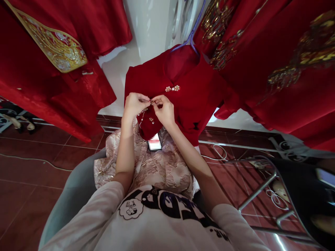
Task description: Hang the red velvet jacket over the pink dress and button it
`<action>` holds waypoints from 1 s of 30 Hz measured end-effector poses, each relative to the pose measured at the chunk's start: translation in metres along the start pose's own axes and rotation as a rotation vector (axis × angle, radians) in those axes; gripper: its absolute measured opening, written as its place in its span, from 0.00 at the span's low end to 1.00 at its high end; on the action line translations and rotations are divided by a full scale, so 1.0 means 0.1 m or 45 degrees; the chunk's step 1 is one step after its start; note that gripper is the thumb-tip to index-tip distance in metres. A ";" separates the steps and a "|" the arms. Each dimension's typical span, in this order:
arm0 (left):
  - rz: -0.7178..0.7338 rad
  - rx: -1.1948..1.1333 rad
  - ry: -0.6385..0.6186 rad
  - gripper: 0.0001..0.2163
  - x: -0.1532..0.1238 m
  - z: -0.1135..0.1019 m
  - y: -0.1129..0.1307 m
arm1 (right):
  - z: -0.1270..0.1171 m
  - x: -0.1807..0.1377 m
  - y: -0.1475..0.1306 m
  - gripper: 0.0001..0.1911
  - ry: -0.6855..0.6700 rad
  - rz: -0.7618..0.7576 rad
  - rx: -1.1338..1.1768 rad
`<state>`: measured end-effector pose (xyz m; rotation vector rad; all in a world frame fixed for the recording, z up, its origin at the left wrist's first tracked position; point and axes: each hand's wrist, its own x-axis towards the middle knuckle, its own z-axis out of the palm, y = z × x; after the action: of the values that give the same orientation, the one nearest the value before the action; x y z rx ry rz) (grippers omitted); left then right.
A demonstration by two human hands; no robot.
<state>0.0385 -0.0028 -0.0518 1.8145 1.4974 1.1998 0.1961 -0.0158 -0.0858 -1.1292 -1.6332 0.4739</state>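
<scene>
A dark red garment [146, 75] hangs in front of me on a purple hanger [192, 36], its lower part reaching my lap. Over its front, my left hand [134, 104] and my right hand [165, 109] meet, fingertips pinched together on a small beaded ornament [151, 102] that they mostly cover. A pearl-and-gold flower clasp [172, 88] is on the garment above them. Below my fingers lie another small beaded flower [151, 120] and a string of beads [141, 120], which hangs beneath my left hand.
Red garments with gold embroidery hang at left [65, 52] and right [300, 59]. A phone [155, 143] rests on the shiny patterned cloth [157, 167] across my lap. I sit in a grey chair [75, 195]; a black metal-legged chair [295, 184] and white cables [220, 153] are at right.
</scene>
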 end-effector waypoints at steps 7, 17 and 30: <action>-0.003 0.106 -0.045 0.07 -0.05 -0.05 0.07 | 0.03 0.00 0.03 0.07 0.000 -0.003 -0.068; -0.213 -0.001 -0.161 0.07 -0.12 -0.13 0.14 | -0.37 -0.18 0.07 0.06 -0.235 0.044 0.119; -0.395 0.448 -1.128 0.10 -0.14 0.33 0.25 | -0.61 -0.66 0.40 0.17 -0.401 0.252 -0.386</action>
<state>0.0799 -0.0179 -0.0519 1.8453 1.3881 -0.0661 0.2690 -0.0665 -0.1278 -1.5112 -1.9204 0.5673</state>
